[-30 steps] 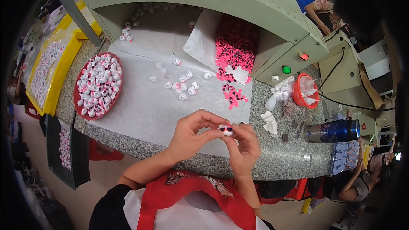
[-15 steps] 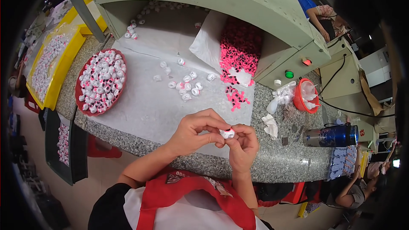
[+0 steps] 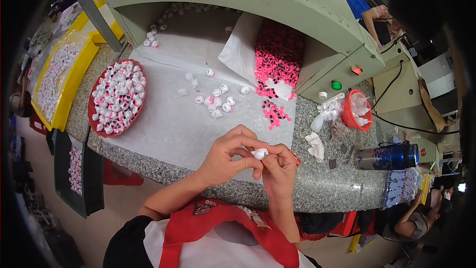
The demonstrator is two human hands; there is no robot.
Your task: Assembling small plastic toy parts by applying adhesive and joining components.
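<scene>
The left hand (image 3: 229, 153) slants in sideways while the right hand (image 3: 278, 171) rises nearly upright; bent thumbs and fingers of both meet, pinching a small white piece (image 3: 259, 154) above the granite counter's (image 3: 322, 188) near side

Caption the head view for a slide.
Small white piece held between left hand and right hand at a speckled counter, a red basket of similar pieces to their left.
</scene>
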